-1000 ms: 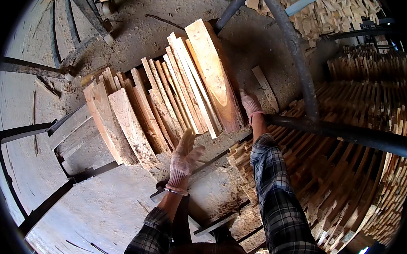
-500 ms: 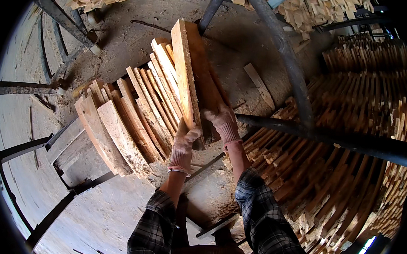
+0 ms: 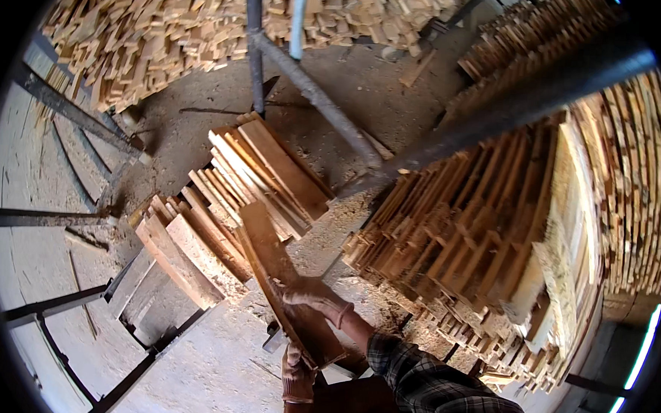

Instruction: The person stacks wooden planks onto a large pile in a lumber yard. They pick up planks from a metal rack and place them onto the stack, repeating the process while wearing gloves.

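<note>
A brown wooden board (image 3: 266, 242) is tilted in front of me, its far end over a row of stacked boards. My left hand (image 3: 297, 374), in a light knitted glove, is closed around its near end. My right hand (image 3: 318, 297), gloved the same way, grips the board farther up along its right side; its fingertips are partly hidden. Beyond the board, several cut boards (image 3: 228, 171) stand on edge side by side in a slanting row. Two wider pale boards (image 3: 194, 248) lie at the row's near left.
A large stack of boards (image 3: 448, 235) rises on the right, with a dark metal bar (image 3: 516, 96) crossing above it. Metal poles (image 3: 313, 101) stand beyond the row. Heaped wood pieces (image 3: 167, 33) fill the far side. A black metal frame (image 3: 128, 364) is at lower left.
The board has come nearer to me and tipped to the left, away from the row's right end. Both hands have moved with it. My view has turned toward the right-hand stack.
</note>
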A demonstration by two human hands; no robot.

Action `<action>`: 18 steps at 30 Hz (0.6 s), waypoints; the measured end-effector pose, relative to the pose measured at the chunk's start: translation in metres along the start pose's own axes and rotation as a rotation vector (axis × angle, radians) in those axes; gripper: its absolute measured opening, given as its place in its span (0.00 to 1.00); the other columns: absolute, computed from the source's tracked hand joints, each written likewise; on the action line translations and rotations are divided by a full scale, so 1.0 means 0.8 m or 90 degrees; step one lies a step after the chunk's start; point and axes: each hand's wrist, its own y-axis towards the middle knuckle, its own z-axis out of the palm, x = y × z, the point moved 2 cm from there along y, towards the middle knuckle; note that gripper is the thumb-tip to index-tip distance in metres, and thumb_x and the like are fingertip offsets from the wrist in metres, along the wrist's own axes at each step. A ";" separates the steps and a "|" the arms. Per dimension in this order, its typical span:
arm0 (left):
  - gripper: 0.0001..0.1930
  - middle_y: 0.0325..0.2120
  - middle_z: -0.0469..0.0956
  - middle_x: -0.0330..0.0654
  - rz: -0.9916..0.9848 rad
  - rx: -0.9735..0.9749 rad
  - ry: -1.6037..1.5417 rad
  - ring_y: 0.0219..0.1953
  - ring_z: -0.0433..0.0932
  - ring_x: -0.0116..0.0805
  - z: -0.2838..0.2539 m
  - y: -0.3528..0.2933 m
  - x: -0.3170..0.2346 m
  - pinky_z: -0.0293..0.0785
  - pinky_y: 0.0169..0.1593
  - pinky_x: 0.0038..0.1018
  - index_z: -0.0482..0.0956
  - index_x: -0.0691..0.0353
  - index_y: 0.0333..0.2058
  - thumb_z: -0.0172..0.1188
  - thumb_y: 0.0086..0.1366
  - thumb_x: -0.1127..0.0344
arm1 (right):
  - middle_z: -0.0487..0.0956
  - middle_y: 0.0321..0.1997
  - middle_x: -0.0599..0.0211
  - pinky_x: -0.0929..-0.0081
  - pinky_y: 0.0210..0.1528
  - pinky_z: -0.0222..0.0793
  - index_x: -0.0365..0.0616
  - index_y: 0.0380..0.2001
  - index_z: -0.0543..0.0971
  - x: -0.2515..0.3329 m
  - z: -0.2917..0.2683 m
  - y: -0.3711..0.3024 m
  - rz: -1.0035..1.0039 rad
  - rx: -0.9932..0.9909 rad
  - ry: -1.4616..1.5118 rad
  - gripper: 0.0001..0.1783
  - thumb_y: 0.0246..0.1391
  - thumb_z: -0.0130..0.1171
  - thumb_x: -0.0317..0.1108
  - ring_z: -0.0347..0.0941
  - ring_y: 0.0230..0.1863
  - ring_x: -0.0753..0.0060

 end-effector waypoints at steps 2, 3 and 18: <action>0.31 0.38 0.79 0.40 0.052 -0.113 0.015 0.36 0.80 0.34 -0.011 -0.077 0.042 0.78 0.43 0.33 0.71 0.58 0.50 0.57 0.59 0.39 | 0.76 0.30 0.57 0.66 0.34 0.65 0.41 0.40 0.80 0.044 0.040 -0.071 -0.074 -0.008 -0.037 0.12 0.56 0.54 0.35 0.69 0.30 0.67; 0.30 0.37 0.78 0.40 0.072 -0.121 0.034 0.36 0.80 0.33 0.002 -0.104 0.056 0.78 0.42 0.32 0.71 0.58 0.50 0.57 0.59 0.40 | 0.74 0.28 0.56 0.65 0.32 0.63 0.41 0.41 0.79 0.068 0.052 -0.115 -0.107 -0.031 -0.054 0.14 0.55 0.54 0.36 0.66 0.27 0.64; 0.20 0.27 0.74 0.35 0.240 0.497 0.377 0.25 0.74 0.27 0.276 -0.402 0.263 0.75 0.27 0.25 0.69 0.60 0.49 0.59 0.63 0.57 | 0.81 0.41 0.64 0.77 0.47 0.75 0.38 0.58 0.66 0.076 -0.168 -0.839 -0.406 -0.481 0.176 0.39 0.43 0.69 0.38 0.77 0.43 0.72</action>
